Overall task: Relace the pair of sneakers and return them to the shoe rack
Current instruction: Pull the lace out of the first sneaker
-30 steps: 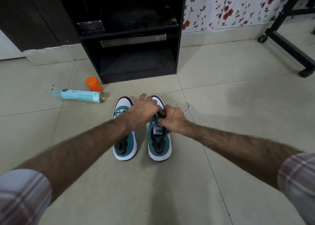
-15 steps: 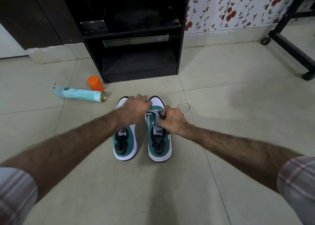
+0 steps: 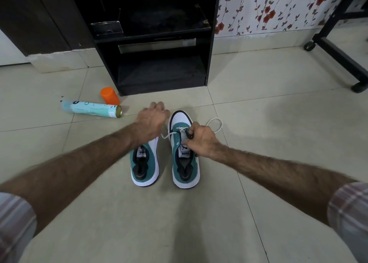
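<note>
Two teal-and-white sneakers stand side by side on the tiled floor, toes toward the black shoe rack. My left hand hovers over the toe of the left sneaker and hides it; a white shoelace runs taut from the right sneaker's lowest eyelets leftward into this hand's fingers. My right hand grips the right sneaker at its right eyelet edge, thumb on the tongue side. The lace's other end loops loose on the floor to the right. The left sneaker shows no lace.
A light-blue spray can lies on the floor to the left, with an orange cap behind it near the rack's corner. A black wheeled frame stands at the far right. The rack's lower shelf holds nothing.
My left hand has moved left and away from the right sneaker, drawing the lace out through the eyelets. My right hand has stayed on the right sneaker.
</note>
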